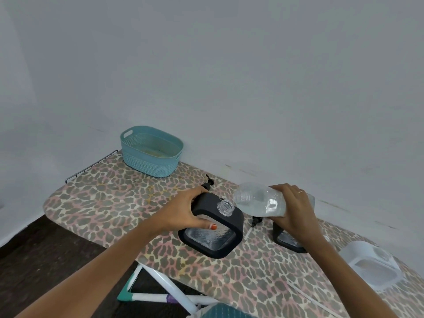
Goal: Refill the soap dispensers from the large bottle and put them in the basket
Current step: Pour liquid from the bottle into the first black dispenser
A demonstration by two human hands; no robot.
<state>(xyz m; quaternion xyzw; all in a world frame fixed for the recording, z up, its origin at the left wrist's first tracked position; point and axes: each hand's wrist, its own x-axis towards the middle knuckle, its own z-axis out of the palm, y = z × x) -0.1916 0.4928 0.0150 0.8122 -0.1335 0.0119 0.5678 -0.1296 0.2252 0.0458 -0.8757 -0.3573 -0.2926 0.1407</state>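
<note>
Left hand (pixel 183 212) clamps the first black dispenser (pixel 212 230) on the leopard-print worktop (pixel 110 203), its neck uncapped; right hand (pixel 291 205) grips one large bottle (pixel 259 200), tipped, mouth just above that neck; a second black dispenser (pixel 288 241) sits behind the right wrist; a third, white one (pixel 371 265) lies far right; two loose pumps (pixel 208 183) nearby; one teal basket (pixel 151 152) at the far end.

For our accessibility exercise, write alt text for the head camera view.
The right hand tips a large clear bottle toward the open neck of a black soap dispenser held by the left hand; a teal basket stands behind.
</note>
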